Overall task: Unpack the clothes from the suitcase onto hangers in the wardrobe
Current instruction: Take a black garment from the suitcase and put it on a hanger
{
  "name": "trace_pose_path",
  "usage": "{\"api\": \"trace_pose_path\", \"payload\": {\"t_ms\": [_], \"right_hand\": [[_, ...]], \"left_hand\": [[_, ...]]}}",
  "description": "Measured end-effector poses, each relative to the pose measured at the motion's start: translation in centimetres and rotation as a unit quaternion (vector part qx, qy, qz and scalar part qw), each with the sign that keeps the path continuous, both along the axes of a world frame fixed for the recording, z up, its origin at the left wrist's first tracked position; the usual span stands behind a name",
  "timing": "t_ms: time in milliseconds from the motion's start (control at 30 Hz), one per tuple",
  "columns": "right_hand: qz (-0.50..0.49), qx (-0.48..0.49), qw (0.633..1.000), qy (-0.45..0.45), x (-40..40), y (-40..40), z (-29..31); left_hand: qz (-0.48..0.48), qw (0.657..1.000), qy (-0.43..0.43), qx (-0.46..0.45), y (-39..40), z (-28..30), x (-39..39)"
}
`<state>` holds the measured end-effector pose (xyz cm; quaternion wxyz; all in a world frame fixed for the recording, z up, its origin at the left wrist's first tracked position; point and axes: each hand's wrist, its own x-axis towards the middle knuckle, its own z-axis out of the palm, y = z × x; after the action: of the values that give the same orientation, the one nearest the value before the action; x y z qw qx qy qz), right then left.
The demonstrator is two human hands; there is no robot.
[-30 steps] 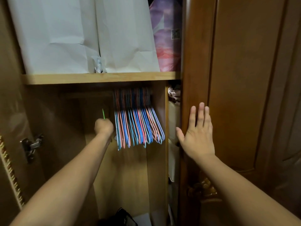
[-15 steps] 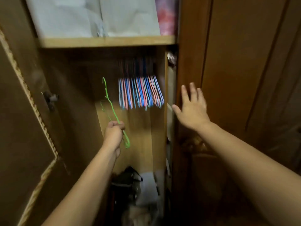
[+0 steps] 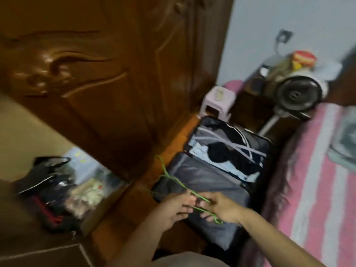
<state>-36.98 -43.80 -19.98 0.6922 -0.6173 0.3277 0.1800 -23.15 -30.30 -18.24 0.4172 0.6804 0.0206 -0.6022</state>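
Note:
A thin green wire hanger (image 3: 174,179) lies between my two hands over the open suitcase (image 3: 212,178) on the floor. My left hand (image 3: 173,206) holds the hanger's lower part in its fingers. Its far end is gripped by my right hand (image 3: 224,208). The suitcase's far half holds folded dark and light-blue clothes (image 3: 223,153) under crossed straps; its near half is a grey zipped cover. The wardrobe's carved wooden door (image 3: 96,74) stands at the left. The frame is blurred.
Bags and packets (image 3: 57,187) lie on the wardrobe floor at the lower left. A small pink stool (image 3: 217,103) and a floor fan (image 3: 296,93) stand behind the suitcase. A bed with a pink striped cover (image 3: 316,189) runs along the right.
My view swung from the wardrobe's hanger rail down to the floor and suitcase. My left hand brought the green hanger down, and my right hand left the door and took hold of it.

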Motion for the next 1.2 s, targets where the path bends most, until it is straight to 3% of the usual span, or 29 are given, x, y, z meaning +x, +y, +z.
{"api": "trace_pose_path", "payload": {"t_ms": [100,200,300,467,600,767,900,967,1067,1133,1200], "right_hand": [[-0.129,0.001,0.991,0.042,-8.5,-1.9,-4.4],[-0.304,-0.003,0.945,0.117,-13.4,-1.7,-6.5],[-0.408,-0.016,0.904,0.129,-14.7,-0.9,-7.1],[-0.446,0.052,0.881,0.153,-12.0,-0.2,-11.9],[-0.450,0.063,0.872,0.183,-6.8,-2.3,-18.6],[-0.393,-0.001,0.907,0.152,-1.3,-7.1,-30.6],[-0.327,-0.115,0.920,0.182,-0.3,-11.0,-42.8],[-0.235,-0.202,0.919,0.244,-1.3,-12.6,-49.6],[-0.013,-0.318,0.869,0.378,-2.6,-15.2,-55.6],[0.068,-0.347,0.841,0.410,-1.7,-17.1,-56.9],[0.102,-0.438,0.803,0.392,0.3,-20.8,-57.1]], "left_hand": [[-0.136,0.985,-0.080,0.064,-2.6,-3.6,-0.3],[-0.205,0.966,-0.122,0.096,-3.9,-6.0,1.1],[-0.263,0.947,-0.131,0.131,-4.2,-7.7,3.2],[-0.355,0.913,-0.127,0.155,-4.7,-13.2,9.1],[-0.418,0.881,-0.177,0.136,-7.5,-20.4,15.6],[-0.491,0.816,-0.286,0.103,-12.3,-31.6,23.2],[-0.533,0.772,-0.333,0.093,-15.1,-41.8,25.8],[-0.560,0.750,-0.345,0.073,-16.5,-46.9,25.7],[-0.610,0.697,-0.375,0.043,-20.1,-51.2,25.5],[-0.631,0.662,-0.405,0.011,-23.8,-54.2,25.7],[-0.645,0.608,-0.460,-0.039,-29.0,-56.9,26.4]]}}
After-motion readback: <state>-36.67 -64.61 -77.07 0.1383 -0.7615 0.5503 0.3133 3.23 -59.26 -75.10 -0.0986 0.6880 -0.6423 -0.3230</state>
